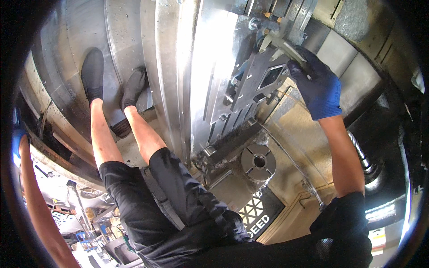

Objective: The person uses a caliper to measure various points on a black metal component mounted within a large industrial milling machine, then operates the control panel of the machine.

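Observation:
My right hand, in a blue and black glove, is closed around a metal caliper. The caliper's jaws point left, toward bolts and clamps at the upper end of a flat metal workpiece. That workpiece has a rectangular opening and is fixed against a bright slotted machine table. Whether the jaws touch anything, I cannot tell. At the far left rim, my left hand also wears a blue glove. Its fingers are cut off and dark there.
My feet in black shoes rest on curved sheet-metal covers. Below the machine table lies a round slotted chuck, beside a cable. A shiny cylindrical tool stands near my right forearm. The workshop floor shows at lower left.

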### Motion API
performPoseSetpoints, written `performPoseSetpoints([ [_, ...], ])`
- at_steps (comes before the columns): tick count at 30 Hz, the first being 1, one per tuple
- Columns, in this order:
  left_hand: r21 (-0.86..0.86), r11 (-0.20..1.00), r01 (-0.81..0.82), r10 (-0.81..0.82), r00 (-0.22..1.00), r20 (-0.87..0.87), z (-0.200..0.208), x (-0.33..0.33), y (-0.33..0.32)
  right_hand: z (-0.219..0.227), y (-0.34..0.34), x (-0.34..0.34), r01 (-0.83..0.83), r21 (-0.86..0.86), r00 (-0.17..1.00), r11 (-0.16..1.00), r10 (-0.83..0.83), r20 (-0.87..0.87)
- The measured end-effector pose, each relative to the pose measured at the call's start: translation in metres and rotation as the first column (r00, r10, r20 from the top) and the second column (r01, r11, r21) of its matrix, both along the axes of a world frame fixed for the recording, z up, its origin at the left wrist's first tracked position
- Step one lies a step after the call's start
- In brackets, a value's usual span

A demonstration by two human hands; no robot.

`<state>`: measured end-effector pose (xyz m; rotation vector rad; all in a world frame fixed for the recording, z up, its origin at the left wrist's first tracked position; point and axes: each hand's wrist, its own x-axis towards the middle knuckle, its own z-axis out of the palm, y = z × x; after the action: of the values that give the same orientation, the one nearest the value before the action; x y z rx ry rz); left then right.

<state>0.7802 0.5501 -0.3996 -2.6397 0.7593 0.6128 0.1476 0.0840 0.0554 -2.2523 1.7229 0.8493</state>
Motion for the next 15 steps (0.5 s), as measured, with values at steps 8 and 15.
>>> performPoseSetpoints([
  [8, 0.013, 0.999, -0.051, 0.052, 0.998, -0.026, 0.000, -0.022, 0.022, -0.016, -0.009, 0.016, -0.369, 0.087, 0.905, 0.925, 0.379, -0.192],
  [15, 0.021, 0.997, -0.075, 0.076, 0.996, -0.042, -0.001, -0.036, 0.036, -0.026, -0.010, 0.021, -0.442, 0.153, 0.851, 0.884, 0.468, -0.238],
])
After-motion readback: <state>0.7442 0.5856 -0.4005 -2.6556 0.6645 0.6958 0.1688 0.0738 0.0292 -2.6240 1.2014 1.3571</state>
